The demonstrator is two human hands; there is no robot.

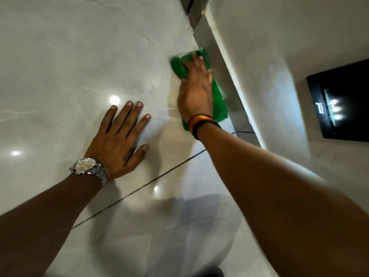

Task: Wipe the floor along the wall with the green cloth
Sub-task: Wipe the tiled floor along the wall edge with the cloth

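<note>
The green cloth (218, 100) lies flat on the glossy pale tile floor (69, 56), right against the grey skirting (221, 62) at the foot of the wall (279, 37). My right hand (196, 90) presses down on the cloth, fingers bunching its far end; dark and orange bands circle that wrist. My left hand (119, 136) rests flat on the floor to the left of the cloth, fingers spread, holding nothing, with a metal watch on its wrist.
A dark glossy panel (341, 104) hangs on the wall to the right and reflects lights. A dark grout line (139, 186) crosses the floor under my arms. A dark gap (189, 5) shows at the far end of the skirting.
</note>
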